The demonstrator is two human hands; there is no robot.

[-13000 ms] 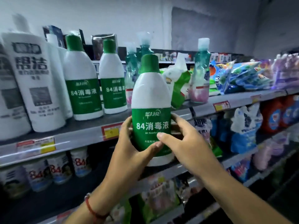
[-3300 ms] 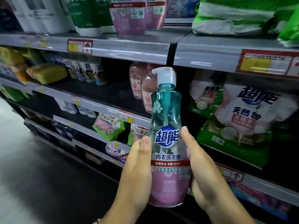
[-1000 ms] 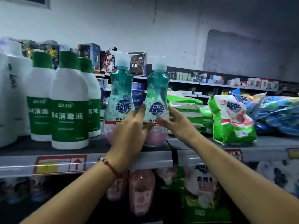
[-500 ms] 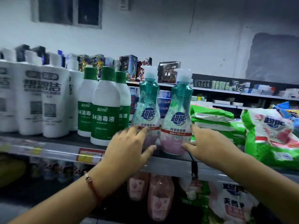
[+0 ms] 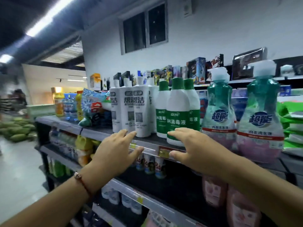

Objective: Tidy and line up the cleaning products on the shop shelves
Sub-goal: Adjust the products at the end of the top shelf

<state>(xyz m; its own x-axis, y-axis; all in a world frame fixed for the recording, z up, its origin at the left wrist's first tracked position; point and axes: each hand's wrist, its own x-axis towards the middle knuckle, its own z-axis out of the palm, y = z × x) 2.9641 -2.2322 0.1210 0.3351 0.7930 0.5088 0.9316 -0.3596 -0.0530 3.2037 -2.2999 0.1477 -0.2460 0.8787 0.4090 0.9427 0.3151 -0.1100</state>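
Observation:
Two teal-and-pink laundry liquid bottles, one [image 5: 218, 112] and another [image 5: 260, 118], stand upright side by side on the top shelf [image 5: 147, 141] at the right. Left of them stand three white disinfectant bottles with green labels [image 5: 177, 115], then several white cleaner bottles [image 5: 141, 108]. My left hand [image 5: 114, 151] hovers open in front of the white cleaner bottles, fingers spread, holding nothing. My right hand [image 5: 193, 146] is open too, its fingertips just in front of the front green-label bottle, clear of the teal bottles.
Green detergent bags [image 5: 293, 128] lie stacked at the far right of the shelf. Blue snack-like packs and small bottles [image 5: 73, 105] fill its left end. Lower shelves [image 5: 147, 200] hold small bottles and pink refill pouches [image 5: 214, 190]. The aisle floor [image 5: 18, 169] opens to the left.
Both hands have let go of the two teal bottles and moved left, toward the green-label and white bottles. The view has swung left as well.

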